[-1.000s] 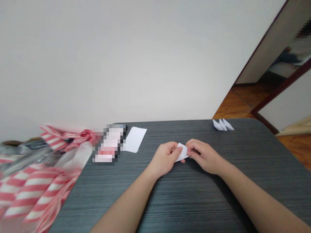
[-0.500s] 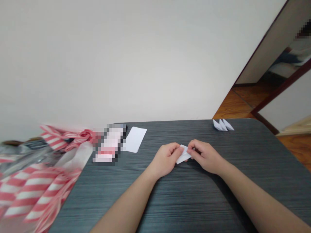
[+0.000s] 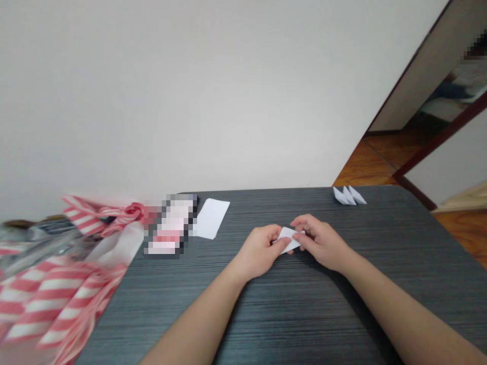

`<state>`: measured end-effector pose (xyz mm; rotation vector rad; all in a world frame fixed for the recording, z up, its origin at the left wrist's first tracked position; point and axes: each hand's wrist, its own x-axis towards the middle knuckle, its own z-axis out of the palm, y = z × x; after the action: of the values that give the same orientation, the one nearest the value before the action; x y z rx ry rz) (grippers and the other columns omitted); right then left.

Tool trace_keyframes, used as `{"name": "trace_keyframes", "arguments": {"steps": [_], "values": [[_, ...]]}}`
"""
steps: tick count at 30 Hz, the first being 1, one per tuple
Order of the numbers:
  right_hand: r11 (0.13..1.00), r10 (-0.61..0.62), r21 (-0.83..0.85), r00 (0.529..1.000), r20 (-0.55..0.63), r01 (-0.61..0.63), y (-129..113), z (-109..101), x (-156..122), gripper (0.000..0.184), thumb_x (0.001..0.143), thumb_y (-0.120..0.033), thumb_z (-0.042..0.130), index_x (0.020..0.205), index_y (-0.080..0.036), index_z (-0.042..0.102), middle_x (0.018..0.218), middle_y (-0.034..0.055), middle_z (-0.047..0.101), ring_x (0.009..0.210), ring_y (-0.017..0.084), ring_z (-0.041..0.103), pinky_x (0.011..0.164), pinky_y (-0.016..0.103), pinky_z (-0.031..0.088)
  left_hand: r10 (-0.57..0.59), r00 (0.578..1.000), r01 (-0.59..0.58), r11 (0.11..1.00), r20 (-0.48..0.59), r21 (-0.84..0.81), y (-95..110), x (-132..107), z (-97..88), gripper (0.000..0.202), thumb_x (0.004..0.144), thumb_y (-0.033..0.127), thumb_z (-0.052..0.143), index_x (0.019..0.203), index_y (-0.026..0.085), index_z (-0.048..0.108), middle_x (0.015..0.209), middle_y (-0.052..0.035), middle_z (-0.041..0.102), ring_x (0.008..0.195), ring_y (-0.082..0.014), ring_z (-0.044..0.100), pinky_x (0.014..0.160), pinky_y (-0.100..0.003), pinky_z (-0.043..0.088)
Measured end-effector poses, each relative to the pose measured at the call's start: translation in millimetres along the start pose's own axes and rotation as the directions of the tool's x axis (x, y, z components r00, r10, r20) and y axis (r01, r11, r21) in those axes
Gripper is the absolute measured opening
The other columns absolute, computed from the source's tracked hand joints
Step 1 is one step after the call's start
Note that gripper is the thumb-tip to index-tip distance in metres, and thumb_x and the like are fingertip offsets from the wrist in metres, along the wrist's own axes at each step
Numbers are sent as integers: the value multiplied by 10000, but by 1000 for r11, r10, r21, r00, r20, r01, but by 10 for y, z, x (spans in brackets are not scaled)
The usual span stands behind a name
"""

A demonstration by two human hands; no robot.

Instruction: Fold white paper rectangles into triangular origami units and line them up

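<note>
A small folded piece of white paper point(image 3: 286, 234) is held between both hands, just above the dark table. My left hand point(image 3: 262, 251) is closed on its left side, the thumb lying on top. On the other side my right hand point(image 3: 321, 243) pinches the paper, its thumb pressed on the upper face and the index finger raised a little behind it. Fingers hide parts of the paper's edges and underside.
The dark wood-grain table point(image 3: 281, 314) stands against a pale wall. White paper sheets point(image 3: 212, 218) lie at the back left, beside a pixelated phone-like object point(image 3: 171, 225). Three folded white paper pieces point(image 3: 349, 195) sit back right. Red-and-white striped cloth point(image 3: 49, 299) lies left.
The folded paper has turned and more of its flat upper face shows. My left thumb has slid inward across it, and my right index finger has lifted away.
</note>
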<state>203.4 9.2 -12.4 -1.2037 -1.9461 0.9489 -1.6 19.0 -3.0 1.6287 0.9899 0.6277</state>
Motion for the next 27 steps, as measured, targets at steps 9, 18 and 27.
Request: {"name": "trace_keyframes", "arguments": {"steps": [9, 18, 27], "values": [[992, 120, -47, 988, 100, -116, -114, -43, 6, 228, 933, -279, 564, 739, -182, 636, 526, -26, 611, 469, 117, 564, 501, 214, 409, 30, 999, -29, 997, -13, 66, 37, -15, 5, 269, 912, 350, 534, 808, 159, 692, 725, -16, 689, 626, -130, 552, 576, -221, 379], [990, 140, 5, 988, 66, -141, -112, -46, -2, 263, 943, -308, 539, 713, -185, 577, 562, -10, 637, 463, 119, 575, 495, 214, 422, 60, 998, -60, 984, 10, 166, 25, -16, -3, 387, 963, 369, 458, 730, 154, 679, 683, -16, 657, 583, -120, 501, 566, -232, 338], [989, 135, 42, 978, 157, -143, -139, -40, 13, 196, 925, -250, 552, 752, -173, 600, 581, -17, 627, 510, 116, 571, 520, 207, 413, 56, 997, -66, 978, 53, 197, 81, -30, -20, 364, 957, 293, 461, 675, 145, 638, 610, 8, 614, 534, -93, 477, 538, -209, 327]]}}
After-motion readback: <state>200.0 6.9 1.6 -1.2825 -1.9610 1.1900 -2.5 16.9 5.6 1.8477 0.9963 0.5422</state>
